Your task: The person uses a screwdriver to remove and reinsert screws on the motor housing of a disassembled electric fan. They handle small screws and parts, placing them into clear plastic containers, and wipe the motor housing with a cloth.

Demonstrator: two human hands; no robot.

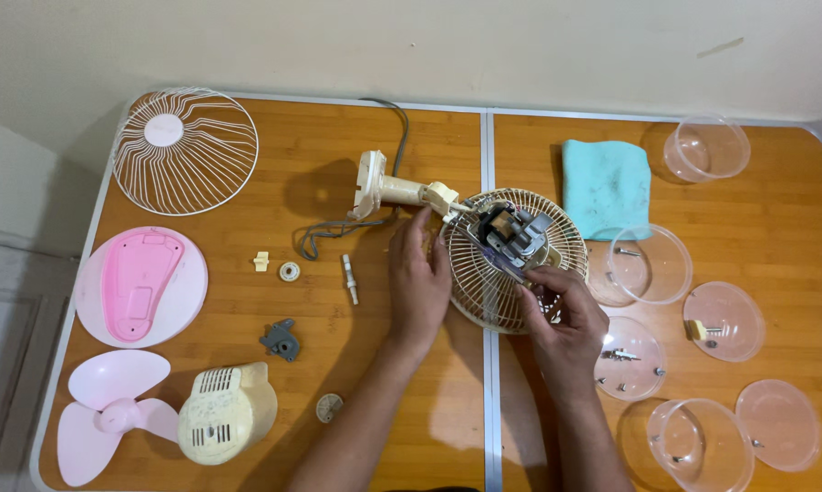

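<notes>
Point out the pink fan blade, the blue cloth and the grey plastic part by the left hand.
pink fan blade [110, 410], head view, on its hub
blue cloth [605, 187], head view, on its middle
grey plastic part [281, 340], head view, on its body

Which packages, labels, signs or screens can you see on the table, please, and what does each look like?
No packages, signs or screens in view.
Round badge: middle of the white wire fan guard, far left corner; pale, blank-looking disc.
Clear plastic tubs and lids: right side of the table, round, see-through, unlabelled, some holding screws.
Both hands, left and right, hold the cream rear guard with the motor, which shows no label.
</notes>
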